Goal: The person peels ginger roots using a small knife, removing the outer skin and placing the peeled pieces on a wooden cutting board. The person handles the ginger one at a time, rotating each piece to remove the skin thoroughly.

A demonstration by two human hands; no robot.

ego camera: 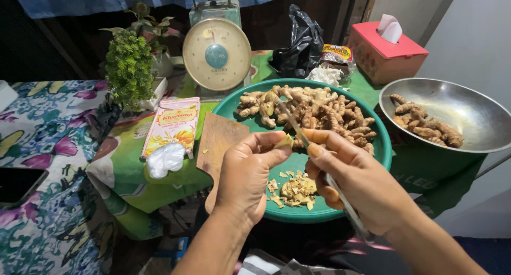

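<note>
Left hand (246,175) pinched a small turmeric piece (283,142) at its fingertips; right hand (357,180) gripped a knife (298,127), blade touching the piece. Both hovered over the green tray (384,147), above the peelings (295,191) near its front rim.

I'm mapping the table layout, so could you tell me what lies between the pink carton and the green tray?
In the head view, a wooden cutting board lies between the pink carton and the green tray, its edge meeting the tray's rim.

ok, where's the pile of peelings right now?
Head view, lower centre: the peelings lie on the near part of the green tray, between the left hand and right hand, in front of the unpeeled roots.
</note>
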